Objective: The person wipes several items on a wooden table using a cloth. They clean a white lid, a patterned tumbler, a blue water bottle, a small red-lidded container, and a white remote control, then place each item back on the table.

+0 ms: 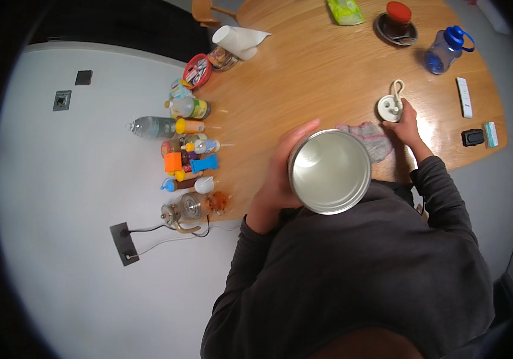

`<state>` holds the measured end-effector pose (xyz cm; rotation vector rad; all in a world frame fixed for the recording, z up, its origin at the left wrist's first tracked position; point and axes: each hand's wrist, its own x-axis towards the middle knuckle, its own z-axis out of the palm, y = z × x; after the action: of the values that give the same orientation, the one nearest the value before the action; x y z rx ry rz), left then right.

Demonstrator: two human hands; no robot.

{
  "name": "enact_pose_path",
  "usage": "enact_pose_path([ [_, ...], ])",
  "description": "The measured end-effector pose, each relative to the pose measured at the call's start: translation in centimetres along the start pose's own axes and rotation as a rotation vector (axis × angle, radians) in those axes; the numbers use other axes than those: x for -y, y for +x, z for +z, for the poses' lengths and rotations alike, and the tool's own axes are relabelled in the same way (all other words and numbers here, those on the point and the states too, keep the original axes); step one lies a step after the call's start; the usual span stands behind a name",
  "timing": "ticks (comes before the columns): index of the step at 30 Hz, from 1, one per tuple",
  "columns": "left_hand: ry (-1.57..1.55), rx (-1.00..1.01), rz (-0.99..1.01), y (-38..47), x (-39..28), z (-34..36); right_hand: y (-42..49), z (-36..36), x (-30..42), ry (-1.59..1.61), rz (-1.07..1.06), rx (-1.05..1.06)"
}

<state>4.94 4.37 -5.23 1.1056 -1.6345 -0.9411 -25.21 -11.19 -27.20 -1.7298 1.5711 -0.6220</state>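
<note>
My left hand [279,168] grips a round metal-rimmed container [331,172] from its left side; its open mouth faces the camera and its inside is pale and smooth. My right hand [403,123] holds a cream round lid [389,108] with a looped cord handle [398,92], over the wooden table. Between my two hands a grey cloth with pink edging [371,141] lies crumpled on the table, partly hidden by the container.
Bottles [153,127], a red basket [197,72] and a glass teapot [189,207] line the wall side. At the far right stand a blue-capped water bottle [438,56], a white remote control [464,97] and a black case [472,137]. A red-lidded jar [399,13] stands on a dark dish.
</note>
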Motion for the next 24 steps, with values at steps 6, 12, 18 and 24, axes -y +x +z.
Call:
enact_pose_path([
  [6, -0.02, -0.004, -0.027, -0.5, 0.1, 0.0, -0.2, -1.2, 2.3, 0.364, -0.048, 0.02],
  [12, 0.063, -0.062, 0.033, -0.6, -0.6, 0.7, -1.3, -4.2, 8.2, 0.774, -0.035, 0.254],
  [18, 0.25, -0.168, 0.085, -0.4, -1.3, 1.4, -2.1, -6.7, 12.7, 1.276, -0.115, 0.651],
  [24, 0.455, -0.231, -0.126, -0.4, -2.4, 1.4, -2.4, -6.8, 15.4, 1.594, -0.106, 0.707],
])
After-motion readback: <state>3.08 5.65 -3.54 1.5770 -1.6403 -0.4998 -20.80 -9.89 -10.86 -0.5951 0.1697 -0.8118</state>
